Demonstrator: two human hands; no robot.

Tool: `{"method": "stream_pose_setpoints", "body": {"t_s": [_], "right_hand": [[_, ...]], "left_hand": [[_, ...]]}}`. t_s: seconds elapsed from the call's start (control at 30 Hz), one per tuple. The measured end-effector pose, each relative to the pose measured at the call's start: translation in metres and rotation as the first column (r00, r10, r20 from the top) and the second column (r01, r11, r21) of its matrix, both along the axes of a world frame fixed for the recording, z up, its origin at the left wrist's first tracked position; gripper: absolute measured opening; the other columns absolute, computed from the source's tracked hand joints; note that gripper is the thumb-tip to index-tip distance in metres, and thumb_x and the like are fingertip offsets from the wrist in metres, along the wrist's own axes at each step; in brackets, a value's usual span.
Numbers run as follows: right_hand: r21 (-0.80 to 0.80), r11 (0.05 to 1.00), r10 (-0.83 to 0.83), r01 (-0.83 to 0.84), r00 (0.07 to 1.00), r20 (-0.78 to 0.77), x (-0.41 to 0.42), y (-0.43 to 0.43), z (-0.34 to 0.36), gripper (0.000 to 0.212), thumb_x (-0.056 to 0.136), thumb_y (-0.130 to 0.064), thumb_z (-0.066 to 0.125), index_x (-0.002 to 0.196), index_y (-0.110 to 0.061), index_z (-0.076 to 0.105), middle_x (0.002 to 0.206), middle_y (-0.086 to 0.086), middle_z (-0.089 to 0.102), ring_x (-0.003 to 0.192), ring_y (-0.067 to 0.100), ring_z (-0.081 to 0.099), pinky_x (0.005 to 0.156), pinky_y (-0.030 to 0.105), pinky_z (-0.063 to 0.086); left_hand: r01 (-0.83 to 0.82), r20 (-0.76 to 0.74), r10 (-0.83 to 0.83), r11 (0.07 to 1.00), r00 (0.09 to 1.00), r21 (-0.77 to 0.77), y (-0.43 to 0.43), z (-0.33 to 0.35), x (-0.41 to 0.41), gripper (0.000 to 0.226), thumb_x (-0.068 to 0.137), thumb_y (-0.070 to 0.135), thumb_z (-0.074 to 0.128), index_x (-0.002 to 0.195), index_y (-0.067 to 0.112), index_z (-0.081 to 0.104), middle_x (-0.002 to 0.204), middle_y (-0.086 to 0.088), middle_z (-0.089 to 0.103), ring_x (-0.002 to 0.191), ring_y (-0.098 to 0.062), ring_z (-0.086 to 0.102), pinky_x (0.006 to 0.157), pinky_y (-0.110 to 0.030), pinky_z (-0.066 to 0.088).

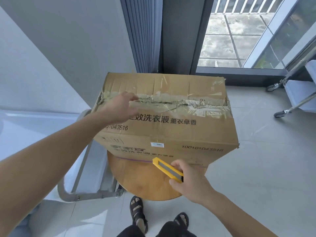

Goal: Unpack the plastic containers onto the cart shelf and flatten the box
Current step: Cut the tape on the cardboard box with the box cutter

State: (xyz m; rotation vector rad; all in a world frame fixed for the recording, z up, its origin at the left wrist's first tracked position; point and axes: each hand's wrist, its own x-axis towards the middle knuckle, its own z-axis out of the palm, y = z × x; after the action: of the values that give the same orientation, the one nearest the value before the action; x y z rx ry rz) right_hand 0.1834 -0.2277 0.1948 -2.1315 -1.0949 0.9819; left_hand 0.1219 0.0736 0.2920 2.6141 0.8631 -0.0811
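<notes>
The box [171, 130] sits on the tabletop [145, 182]. A cart [95, 195] stands just left of it; the window [230, 40] lies behind.

The cardboard box [171, 127] reads "洗衣液 薰衣草香" and "100101043516"

You've got the brown cardboard box [171, 127] upright on a round wooden stool [147, 182], flaps closed, wrinkled clear tape [196, 104] along its top seam.

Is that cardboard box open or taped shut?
Shut. The box has its top flaps flat, wrinkled clear tape across their seam.
</notes>
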Motion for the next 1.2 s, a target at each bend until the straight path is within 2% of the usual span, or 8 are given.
{"method": "stream_pose_setpoints", "body": {"t_s": [0.13,0.3,0.4,0.5,0.57,0.67,0.8,1.2], "right_hand": [[-0.067,0.996,0.071,-0.061,0.985,0.154,-0.016,0.029,-0.046,0.042,0.093,-0.041,0.059,0.131,-0.027,0.047,0.124,-0.013,0.06,0.106,0.01,0.06,0.082,0.024,0.048],[-0.092,0.991,0.117,-0.102,0.977,0.176,-0.04,0.051,-0.105,0.041,0.093,-0.035,0.059,0.131,-0.022,0.051,0.128,-0.011,0.054,0.116,0.011,0.053,0.085,0.024,0.045],[-0.125,0.985,0.138,-0.115,0.971,0.196,-0.05,0.055,-0.134,0.036,0.09,-0.03,0.063,0.124,-0.018,0.057,0.121,-0.005,0.053,0.11,0.016,0.054,0.074,0.024,0.041],[-0.154,0.981,0.154,-0.119,0.958,0.241,-0.058,0.057,-0.159,0.038,0.088,-0.029,0.066,0.124,-0.017,0.061,0.117,-0.001,0.056,0.107,0.02,0.056,0.074,0.027,0.047],[-0.185,0.976,0.161,-0.114,0.951,0.263,-0.061,0.058,-0.173,0.04,0.089,-0.03,0.066,0.127,-0.019,0.06,0.119,-0.001,0.057,0.109,0.021,0.055,0.078,0.029,0.047],[-0.225,0.967,0.177,-0.117,0.947,0.268,-0.065,0.06,-0.196,0.041,0.087,-0.029,0.069,0.126,-0.019,0.061,0.117,-0.002,0.059,0.107,0.022,0.055,0.081,0.032,0.049],[-0.224,0.967,0.186,-0.117,0.93,0.317,-0.067,0.06,-0.23,0.041,0.076,-0.026,0.079,0.115,-0.02,0.066,0.104,-0.003,0.063,0.093,0.024,0.059,0.076,0.035,0.053],[-0.207,0.975,0.163,-0.082,0.897,0.411,-0.059,0.065,-0.276,0.048,0.065,-0.022,0.087,0.109,-0.02,0.069,0.098,0.0,0.06,0.092,0.027,0.057,0.07,0.037,0.054]], "left_hand": [[0.106,-0.017,-0.105,0.986,0.994,0.131,0.013,-0.004,0.002,0.048,0.094,0.03,0.057,0.139,0.017,0.049,0.143,-0.004,0.049,0.121,-0.025,0.055,0.099,-0.043,0.048],[0.309,0.409,-0.465,0.867,0.785,0.391,-0.027,-0.01,-0.036,0.012,0.087,0.016,0.061,0.089,0.009,0.07,0.086,-0.008,0.064,0.078,-0.028,0.059,0.065,-0.032,0.045],[0.539,0.37,-0.579,0.814,0.726,0.216,-0.056,-0.059,-0.088,0.013,0.085,0.014,0.059,0.074,0.01,0.064,0.069,-0.004,0.055,0.062,-0.025,0.048,0.054,-0.036,0.042],[0.65,0.152,-0.638,0.759,0.755,-0.043,-0.066,-0.128,-0.136,0.014,0.084,0.021,0.053,0.073,0.016,0.061,0.066,0.001,0.053,0.056,-0.021,0.046,0.049,-0.033,0.044],[0.589,-0.021,-0.604,0.785,0.797,-0.193,-0.065,-0.166,-0.146,0.023,0.086,0.027,0.045,0.083,0.019,0.066,0.073,0.002,0.059,0.061,-0.02,0.056,0.052,-0.03,0.05],[0.435,-0.267,-0.504,0.856,0.821,-0.279,-0.059,-0.217,-0.142,0.035,0.096,0.03,0.041,0.124,0.019,0.058,0.115,-0.001,0.061,0.102,-0.023,0.06,0.08,-0.034,0.051],[0.281,-0.427,-0.413,0.898,0.805,-0.34,-0.059,-0.267,-0.135,0.041,0.098,0.034,0.042,0.136,0.019,0.045,0.129,-0.002,0.051,0.114,-0.024,0.054,0.088,-0.042,0.051],[0.061,-0.414,-0.217,0.932,0.884,-0.358,-0.067,-0.304,-0.113,0.049,0.097,0.031,0.048,0.145,0.021,0.04,0.141,-0.001,0.045,0.127,-0.022,0.046,0.09,-0.037,0.048]]}}
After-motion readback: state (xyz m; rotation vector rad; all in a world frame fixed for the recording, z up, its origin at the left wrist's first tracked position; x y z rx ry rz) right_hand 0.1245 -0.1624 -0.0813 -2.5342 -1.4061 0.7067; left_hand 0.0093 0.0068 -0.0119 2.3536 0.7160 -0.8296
